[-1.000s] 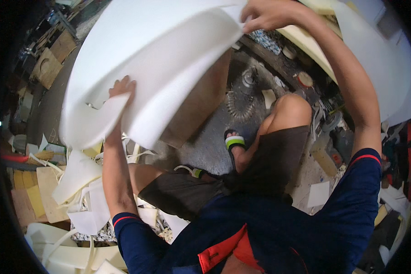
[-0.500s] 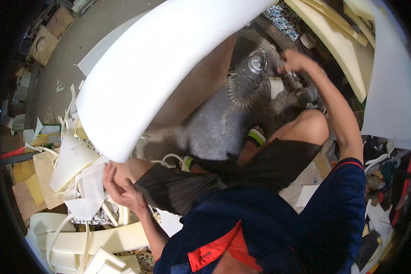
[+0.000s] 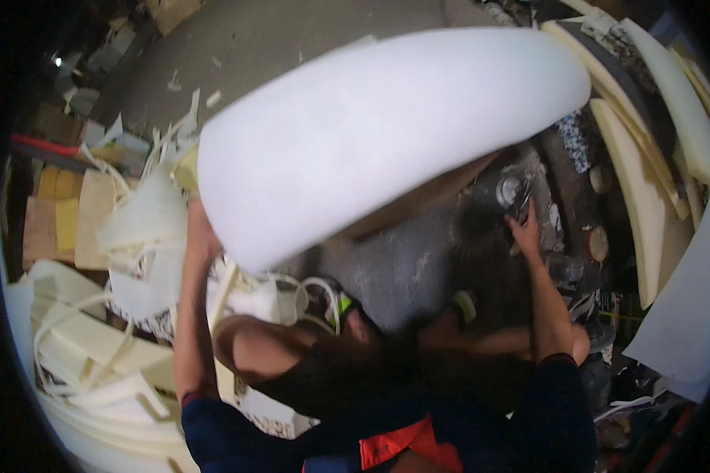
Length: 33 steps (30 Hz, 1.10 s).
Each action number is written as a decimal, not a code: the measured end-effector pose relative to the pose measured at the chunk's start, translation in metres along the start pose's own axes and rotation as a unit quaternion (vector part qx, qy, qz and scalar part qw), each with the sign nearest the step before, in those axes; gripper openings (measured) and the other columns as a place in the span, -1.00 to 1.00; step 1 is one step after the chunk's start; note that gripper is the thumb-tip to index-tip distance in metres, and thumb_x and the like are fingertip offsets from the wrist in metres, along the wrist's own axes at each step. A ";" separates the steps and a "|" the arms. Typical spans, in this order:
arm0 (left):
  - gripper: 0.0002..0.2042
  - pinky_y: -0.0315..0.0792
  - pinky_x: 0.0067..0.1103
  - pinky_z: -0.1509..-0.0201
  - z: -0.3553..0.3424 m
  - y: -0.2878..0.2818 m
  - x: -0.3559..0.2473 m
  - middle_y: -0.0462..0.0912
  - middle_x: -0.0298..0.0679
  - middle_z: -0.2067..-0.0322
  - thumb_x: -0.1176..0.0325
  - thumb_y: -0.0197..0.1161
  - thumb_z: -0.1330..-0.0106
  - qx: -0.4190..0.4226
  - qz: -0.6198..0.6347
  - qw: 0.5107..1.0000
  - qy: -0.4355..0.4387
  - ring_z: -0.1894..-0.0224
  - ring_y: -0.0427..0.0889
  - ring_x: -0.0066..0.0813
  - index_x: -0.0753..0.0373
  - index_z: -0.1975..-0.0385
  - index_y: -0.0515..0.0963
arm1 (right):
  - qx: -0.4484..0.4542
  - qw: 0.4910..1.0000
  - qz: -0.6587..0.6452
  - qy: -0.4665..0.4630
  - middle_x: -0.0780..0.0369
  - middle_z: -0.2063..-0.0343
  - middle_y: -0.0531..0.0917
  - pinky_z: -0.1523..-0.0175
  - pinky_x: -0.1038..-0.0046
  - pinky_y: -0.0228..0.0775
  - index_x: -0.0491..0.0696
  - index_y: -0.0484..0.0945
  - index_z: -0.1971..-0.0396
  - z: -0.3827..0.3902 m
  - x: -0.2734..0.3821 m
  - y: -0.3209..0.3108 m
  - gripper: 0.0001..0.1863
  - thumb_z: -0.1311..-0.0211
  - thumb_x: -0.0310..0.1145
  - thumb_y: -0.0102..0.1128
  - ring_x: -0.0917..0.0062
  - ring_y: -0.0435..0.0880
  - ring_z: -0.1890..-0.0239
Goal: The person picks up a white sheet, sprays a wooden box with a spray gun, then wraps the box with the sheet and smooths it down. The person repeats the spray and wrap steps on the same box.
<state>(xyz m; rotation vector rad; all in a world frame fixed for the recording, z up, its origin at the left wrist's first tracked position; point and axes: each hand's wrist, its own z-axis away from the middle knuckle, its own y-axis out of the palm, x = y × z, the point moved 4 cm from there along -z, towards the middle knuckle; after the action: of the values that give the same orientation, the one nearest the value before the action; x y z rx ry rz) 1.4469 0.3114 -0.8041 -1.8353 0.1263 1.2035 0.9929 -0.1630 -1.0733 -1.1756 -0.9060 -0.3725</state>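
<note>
White foam sheet [image 3: 386, 134], blurred, hides the left hand [image 3: 201, 232], finger state untellable; right hand [image 3: 526, 230] fingers spread on blurred round metal object [image 3: 513, 189].

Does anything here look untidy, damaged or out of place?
Yes. Cut foam strips and scraps lie in a loose heap by the left hand, which props up a big white foam sheet that sags. Small white bits litter the floor.
</note>
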 end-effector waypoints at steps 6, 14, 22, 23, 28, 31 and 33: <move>-0.57 0.39 -0.35 -0.14 -0.040 0.022 0.003 0.64 -0.04 0.03 0.20 0.26 -0.22 0.079 -0.201 0.972 0.098 -0.01 0.53 -0.34 0.40 0.03 0.56 | -0.143 0.986 0.085 0.000 -0.13 -0.06 0.55 -0.19 0.19 0.34 -0.10 0.16 -0.39 -0.007 -0.014 0.039 -0.19 -0.25 -0.04 0.22 0.03 0.56 -0.09; -0.58 0.40 -0.36 -0.13 -0.104 0.024 0.008 0.64 -0.06 0.03 0.21 0.26 -0.23 0.103 -0.241 0.959 0.113 -0.01 0.54 -0.35 0.39 0.01 0.56 | -0.120 0.990 0.067 0.033 -0.13 0.02 0.60 -0.16 0.17 0.34 -0.24 0.47 -0.11 -0.008 -0.014 0.004 -0.46 -0.30 -0.13 0.13 -0.02 0.57 -0.03; -0.58 0.41 -0.37 -0.12 -0.159 0.003 0.015 0.63 -0.07 0.02 0.22 0.26 -0.24 0.109 -0.223 0.961 0.124 -0.01 0.54 -0.36 0.38 0.00 0.55 | 0.041 0.968 -0.248 0.012 0.27 0.42 0.66 0.46 0.53 0.44 -0.18 0.58 0.23 0.135 0.134 -0.035 -0.80 -0.27 -0.35 0.25 0.64 0.57 0.51; -0.58 0.42 -0.38 -0.12 -0.168 0.001 0.013 0.63 -0.08 0.02 0.22 0.26 -0.24 0.110 -0.220 0.960 0.130 -0.01 0.54 -0.36 0.38 -0.01 0.55 | 0.078 0.954 -0.290 -0.025 0.26 0.41 0.66 0.52 0.56 0.43 -0.17 0.58 0.24 0.154 0.159 -0.028 -0.81 -0.24 -0.38 0.28 0.65 0.56 0.53; -0.58 0.42 -0.38 -0.12 -0.191 -0.007 0.021 0.63 -0.09 0.02 0.22 0.26 -0.25 0.113 -0.199 0.964 0.138 0.00 0.55 -0.36 0.37 -0.02 0.55 | 0.086 0.977 -0.194 0.031 0.28 0.45 0.64 0.54 0.59 0.40 -0.22 0.53 0.21 0.217 0.242 0.018 -0.75 -0.23 -0.39 0.31 0.68 0.58 0.54; -0.58 0.43 -0.39 -0.12 -0.201 -0.012 0.023 0.63 -0.10 0.02 0.22 0.26 -0.25 0.114 -0.187 0.965 0.145 0.00 0.55 -0.37 0.37 -0.02 0.55 | 0.140 0.966 -0.216 -0.038 0.33 0.48 0.60 0.48 0.65 0.37 -0.19 0.52 0.15 0.229 0.292 0.054 -0.78 -0.27 -0.42 0.25 0.73 0.55 0.55; -0.59 0.43 -0.39 -0.11 -0.207 -0.015 0.024 0.63 -0.10 0.01 0.23 0.26 -0.26 0.113 -0.181 0.965 0.149 0.00 0.55 -0.37 0.37 -0.03 0.54 | 0.163 0.958 -0.223 -0.079 0.36 0.48 0.58 0.43 0.67 0.37 -0.16 0.52 0.10 0.230 0.327 0.075 -0.77 -0.28 -0.44 0.23 0.78 0.54 0.49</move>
<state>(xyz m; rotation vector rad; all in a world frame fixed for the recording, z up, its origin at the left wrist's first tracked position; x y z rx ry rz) 1.6072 0.1783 -0.7901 -1.7335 0.0872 0.6290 1.1474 0.1369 -0.8465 -0.6964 -1.3245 -0.4736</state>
